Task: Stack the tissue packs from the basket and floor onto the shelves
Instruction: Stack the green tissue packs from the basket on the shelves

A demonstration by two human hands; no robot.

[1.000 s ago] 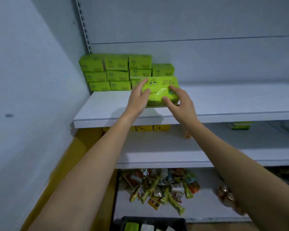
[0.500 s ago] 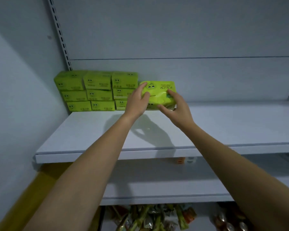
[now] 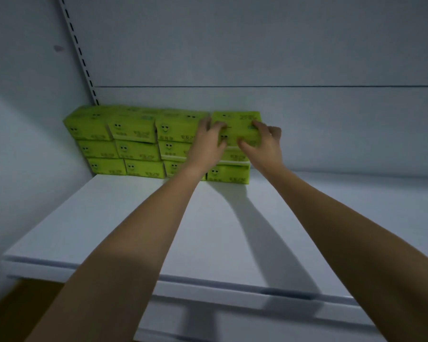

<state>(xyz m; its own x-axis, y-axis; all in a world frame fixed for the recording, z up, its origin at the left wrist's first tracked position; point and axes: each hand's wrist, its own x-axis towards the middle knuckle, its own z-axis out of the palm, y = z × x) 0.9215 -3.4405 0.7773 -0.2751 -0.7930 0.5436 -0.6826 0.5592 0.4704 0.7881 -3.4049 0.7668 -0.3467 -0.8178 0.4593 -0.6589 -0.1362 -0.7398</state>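
Moved back onto the rightmost column since earlier: green tissue pack (image 3: 235, 125), flush beside the top row of the stack (image 3: 134, 141). Clasped at both ends by left hand (image 3: 205, 146) and right hand (image 3: 266, 144), fingers curled. Open room along the shelf (image 3: 109, 218) rightward.

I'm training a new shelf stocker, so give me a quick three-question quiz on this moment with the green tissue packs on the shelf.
1. True or false: the left hand and right hand grip the same tissue pack.
2. That pack tops which column of the stack? A leftmost, B rightmost, C second from left.
3. How many packs high is the stack on the shelf?
Key: 1 true; 2 B; 3 three.
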